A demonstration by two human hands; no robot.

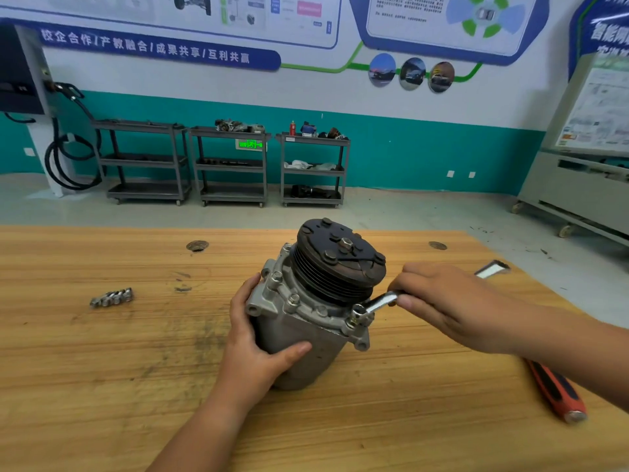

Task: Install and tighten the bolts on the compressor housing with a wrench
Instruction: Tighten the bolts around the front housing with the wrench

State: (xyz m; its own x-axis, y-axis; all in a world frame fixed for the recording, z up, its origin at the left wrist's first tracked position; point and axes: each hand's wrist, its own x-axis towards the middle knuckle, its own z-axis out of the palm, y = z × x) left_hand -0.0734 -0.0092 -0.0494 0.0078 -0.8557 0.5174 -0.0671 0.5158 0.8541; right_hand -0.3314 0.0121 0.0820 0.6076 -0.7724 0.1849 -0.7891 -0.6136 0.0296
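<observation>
Hands share the work on a wooden bench (102,386): left hand (253,338) grips the compressor (306,321) to steady it; right hand (452,304) clasps the wrench (376,304), seated on a flange bolt (354,318). Spare bolts (112,297) lie well to the left.

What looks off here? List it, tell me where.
Nothing broken or spilled. The compressor leans, propped by the left hand while the right hand holds the wrench. Dark smudges mark the bench beside it.
</observation>
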